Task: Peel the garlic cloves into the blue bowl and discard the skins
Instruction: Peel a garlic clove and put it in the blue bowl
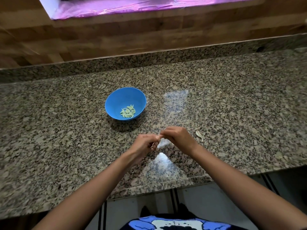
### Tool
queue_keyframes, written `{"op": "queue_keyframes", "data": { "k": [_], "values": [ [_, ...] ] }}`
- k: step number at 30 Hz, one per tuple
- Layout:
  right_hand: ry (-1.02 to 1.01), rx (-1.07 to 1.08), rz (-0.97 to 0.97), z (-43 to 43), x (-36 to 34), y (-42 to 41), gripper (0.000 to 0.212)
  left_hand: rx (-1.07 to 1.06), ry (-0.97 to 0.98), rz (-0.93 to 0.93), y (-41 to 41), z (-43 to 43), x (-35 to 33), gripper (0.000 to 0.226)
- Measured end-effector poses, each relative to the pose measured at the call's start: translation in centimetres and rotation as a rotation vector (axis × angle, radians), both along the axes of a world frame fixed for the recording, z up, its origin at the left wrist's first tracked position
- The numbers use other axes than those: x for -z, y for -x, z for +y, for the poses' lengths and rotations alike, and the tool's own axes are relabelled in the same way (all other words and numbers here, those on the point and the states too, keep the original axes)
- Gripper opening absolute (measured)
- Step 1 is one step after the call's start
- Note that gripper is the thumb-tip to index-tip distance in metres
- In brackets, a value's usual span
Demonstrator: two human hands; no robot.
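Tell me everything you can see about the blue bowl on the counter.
The blue bowl is round, plain and smooth, likely plastic. It stands upright on the speckled granite counter, beyond the left hand and right hand, neither touching it. A small heap of pale peeled garlic cloves lies in its bottom, toward the near right wall.

Bare forearms [93, 185] — garment [174, 223] printed blue, white, black
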State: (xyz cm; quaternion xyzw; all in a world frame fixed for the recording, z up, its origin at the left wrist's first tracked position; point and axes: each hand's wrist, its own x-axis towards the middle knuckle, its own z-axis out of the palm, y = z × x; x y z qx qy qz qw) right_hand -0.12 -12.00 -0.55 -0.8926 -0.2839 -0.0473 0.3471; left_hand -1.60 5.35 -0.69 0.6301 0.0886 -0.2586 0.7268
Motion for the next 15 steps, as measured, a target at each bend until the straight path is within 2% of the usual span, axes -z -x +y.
{"op": "queue_keyframes", "data": {
  "k": [1, 3, 5, 6, 8, 9, 11, 13, 15],
  "values": [
    [-0.002, 0.036, 0.088, 0.2, -0.4, 0.0, 0.028, 0.004, -0.023, -0.027, 0.0, 0.0, 0.0, 0.019],
    [-0.118, 0.152, 0.463, 0.7, -0.7, 0.1, 0.018, 0.058, -0.317, -0.298, 0.1, -0.1, 0.5, 0.019],
    [-0.449, 0.199, 0.933, 0.6, -0.5, 0.3, 0.016, 0.096, -0.668, -0.654, 0.4, -0.1, 1.0, 0.013],
    [-0.607, 0.235, 1.117, 0.3, -0.5, 0.5, 0.016, 0.122, -0.76, -0.792, 0.5, -0.1, 1.3, 0.012],
    [-0.756, 0.38, 1.281, -0.1, 0.0, 1.1, 0.016, 0.147, -0.817, -0.892, 0.9, 0.0, 2.3, 0.014],
    [-0.735, 0.468, 1.243, -0.2, 0.4, 1.4, 0.015, 0.118, -0.815, -0.859, 1.2, 0.0, 2.5, 0.013],
    [-0.588, 0.589, 1.036, -0.4, 1.2, 2.1, 0.011, 0.04, -0.792, -0.724, 1.6, -0.1, 2.9, 0.012],
    [-0.375, 0.611, 0.813, -0.7, 1.8, 2.4, 0.009, 0.011, -0.769, -0.629, 1.7, -0.3, 3.1, 0.013],
    [-0.107, 0.546, 0.622, -0.8, 2.2, 2.6, 0.01, 0.009, -0.756, -0.581, 1.8, -0.5, 3.2, 0.014]
  ]
}}
